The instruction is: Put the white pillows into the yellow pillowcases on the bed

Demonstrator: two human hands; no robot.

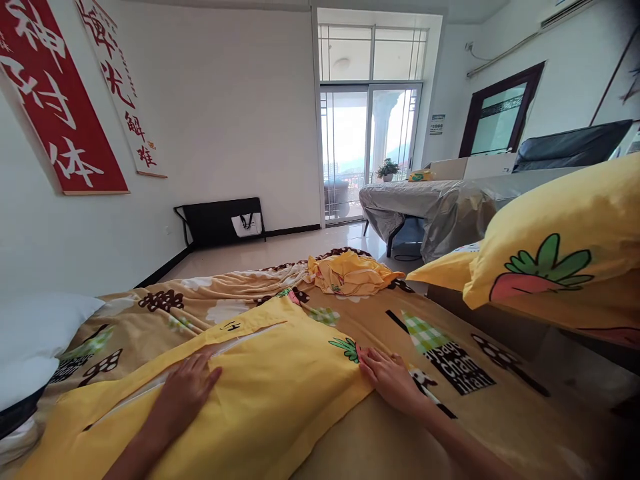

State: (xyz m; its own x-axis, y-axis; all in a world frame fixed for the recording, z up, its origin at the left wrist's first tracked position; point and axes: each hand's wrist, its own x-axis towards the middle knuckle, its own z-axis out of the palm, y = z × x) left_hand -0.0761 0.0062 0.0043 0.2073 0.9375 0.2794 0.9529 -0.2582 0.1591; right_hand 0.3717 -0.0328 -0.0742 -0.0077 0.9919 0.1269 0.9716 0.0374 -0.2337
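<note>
head: yellow pillowcase [280, 387] under spread left hand [189, 390]; right hand [391, 377] touches its edge, grip unclear.

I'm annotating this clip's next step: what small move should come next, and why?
Probably the left hand should draw the slit's edges together: white shows along it on both sides of that hand, while the right hand, at the yellow pillowcase's edge, could steady it.
</note>
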